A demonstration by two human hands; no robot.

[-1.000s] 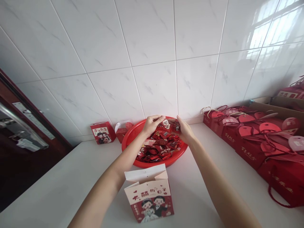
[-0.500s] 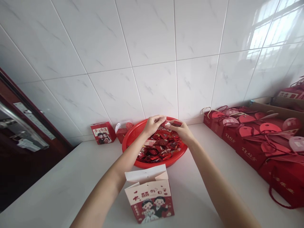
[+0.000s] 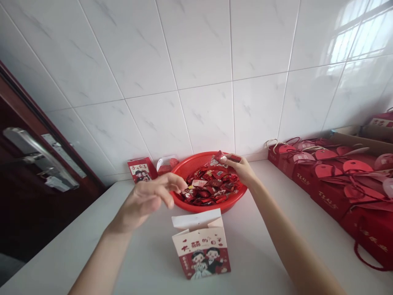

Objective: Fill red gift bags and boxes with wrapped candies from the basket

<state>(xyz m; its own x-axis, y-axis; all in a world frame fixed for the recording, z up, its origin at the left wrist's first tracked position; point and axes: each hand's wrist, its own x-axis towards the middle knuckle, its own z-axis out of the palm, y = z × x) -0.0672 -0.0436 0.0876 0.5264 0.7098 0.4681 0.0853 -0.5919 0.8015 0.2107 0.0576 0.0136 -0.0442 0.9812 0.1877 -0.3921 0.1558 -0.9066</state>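
Red-wrapped candies (image 3: 208, 190) fill a round red plastic basket (image 3: 181, 164) against the wall. Over its right rim, my right hand (image 3: 241, 166) grips several wrapped candies (image 3: 221, 157) between thumb and fingers. My left hand (image 3: 150, 196) is in the air left of the basket, fingers apart, holding nothing. In front of the basket a cream and red gift box (image 3: 202, 250) with a cartoon couple on its face stands upright, its top flaps open. What lies inside the box is hidden.
Rows of red gift boxes (image 3: 325, 184) with cord handles line the right side of the white table (image 3: 260, 250). Two small red boxes, one with a printed couple (image 3: 141, 170), stand by the wall behind my left hand. A dark door (image 3: 46, 188) is at left.
My left hand has come away from the right hand and the basket, moving left and nearer. My right hand stays over the basket with the candies. The view has shifted slightly.
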